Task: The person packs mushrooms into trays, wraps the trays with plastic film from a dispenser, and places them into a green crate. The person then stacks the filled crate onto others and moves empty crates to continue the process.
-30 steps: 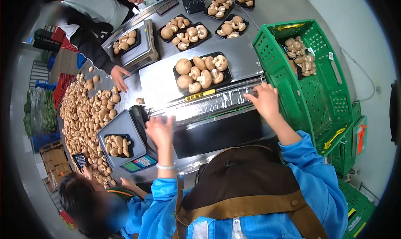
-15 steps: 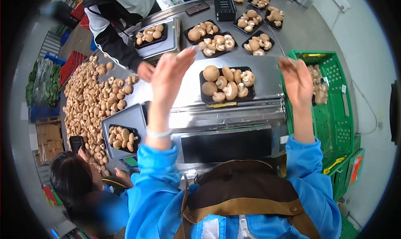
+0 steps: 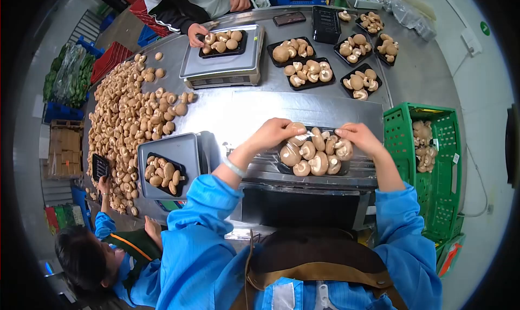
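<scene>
A black tray of mushrooms lies at the near edge of the metal table, with clear film shining over its upper part. My left hand is at the tray's upper left corner, thumb and fingers pinched on the film beside a large mushroom. At the upper right corner my right hand pinches the film in the same way, its fingertips over the mushrooms there.
A loose mushroom pile covers the left. Several filled trays sit beyond my hands. One co-worker's hand touches mushrooms on a scale; another person holds an empty black tray. A green crate stands right.
Both my hands have come down from above the table onto the tray's upper corners. The tray is now nearer me. The far co-worker's hand has moved from the pile to the scale tray.
</scene>
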Motion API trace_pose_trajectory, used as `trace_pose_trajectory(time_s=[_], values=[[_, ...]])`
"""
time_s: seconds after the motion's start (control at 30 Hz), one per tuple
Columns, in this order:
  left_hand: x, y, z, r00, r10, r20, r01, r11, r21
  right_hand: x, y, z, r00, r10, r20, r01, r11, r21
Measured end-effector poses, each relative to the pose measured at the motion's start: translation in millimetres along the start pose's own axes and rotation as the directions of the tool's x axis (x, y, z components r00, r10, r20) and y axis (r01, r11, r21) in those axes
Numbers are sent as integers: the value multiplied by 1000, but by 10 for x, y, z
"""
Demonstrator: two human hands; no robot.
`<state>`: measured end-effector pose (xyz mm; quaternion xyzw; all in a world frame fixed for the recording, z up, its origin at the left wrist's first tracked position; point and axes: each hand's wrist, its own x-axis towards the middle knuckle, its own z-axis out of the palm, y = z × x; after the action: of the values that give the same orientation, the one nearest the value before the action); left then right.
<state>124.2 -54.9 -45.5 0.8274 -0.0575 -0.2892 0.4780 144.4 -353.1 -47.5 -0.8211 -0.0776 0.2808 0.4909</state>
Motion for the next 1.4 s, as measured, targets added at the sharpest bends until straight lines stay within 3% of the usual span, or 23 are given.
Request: trace_pose_trajectory(time_s=[0.03,0.13,0.17,0.2,0.23,0.33,0.37,0.4,0.43,0.5,0.57,0.63,0.7,0.73,0.87,0.97,1.07,1.13,1.17,1.23,1.3,1.33,1.4], values=[[-84,-27,64,995,67,-72,-57,990,132,-71,41,37,1000,12,-3,-12,999,-45],[-257,-276,314,870,349,-347,-332,937,109,-231,192,215,920,-343,-192,312,934,-173],[-346,-207,321,863,338,-375,-291,940,178,-293,142,273,860,-438,-260,390,895,-218],[-443,-136,332,854,328,-403,-245,938,244,-385,87,264,959,-195,-204,164,973,-162],[-545,-53,343,842,322,-432,-197,930,309,-468,15,268,945,-217,-246,194,974,-118],[-928,324,381,837,260,-481,-236,965,111,-736,-232,214,922,-245,-300,255,967,-4],[-1054,432,397,845,234,-480,-248,968,37,-839,-329,273,953,-132,-273,237,886,399],[-1208,523,416,802,314,-508,-333,941,57,-992,-416,281,962,-94,-256,210,855,474],[-1393,651,439,864,210,-458,-262,964,-53,-1136,-488,284,970,-59,-237,183,818,545],[-1760,829,546,948,6,-319,-91,964,-252,-1439,-531,393,983,-6,-185,115,805,583],[-1907,604,743,969,-44,-241,-36,947,-320,-1666,-383,558,985,105,-136,-3,799,601],[-1883,269,954,973,-137,-184,75,948,-308,-1768,-47,749,984,-6,-180,48,972,231],[-1707,-182,1202,978,-131,-162,73,944,-321,-1710,372,991,975,79,-207,-67,996,65],[-1631,-359,1330,965,-91,-247,20,961,-274,-1706,415,1106,956,46,-290,-42,999,19],[-1567,-740,1680,874,22,-486,2,999,49,-1726,899,1324,912,229,-341,-224,973,55],[-1749,-765,1755,838,-40,-544,7,998,-64,-1917,1110,1440,866,222,-448,-204,975,88],[-1837,-903,1878,800,-46,-598,-85,978,-190,-2027,1089,1604,810,353,-468,-147,895,420],[-1843,-971,1910,785,-110,-609,-107,945,-308,-2137,918,1621,816,443,-371,-63,706,706],[-1841,-972,1843,736,19,-676,-195,963,-185,-2234,821,1596,827,434,-358,10,624,781],[-1904,-825,1657,730,-6,-684,-193,958,-214,-2554,687,1465,830,347,-436,241,482,842],[-1968,-481,1505,764,-25,-644,-143,968,-206,-2929,611,1349,740,331,-585,387,502,773],[-1891,-616,1519,753,145,-642,-211,977,-27,-3071,653,1353,692,353,-630,429,500,752],[-1733,-683,1607,805,266,-530,-94,940,328,-3151,1047,1503,499,425,-755,293,737,609]])
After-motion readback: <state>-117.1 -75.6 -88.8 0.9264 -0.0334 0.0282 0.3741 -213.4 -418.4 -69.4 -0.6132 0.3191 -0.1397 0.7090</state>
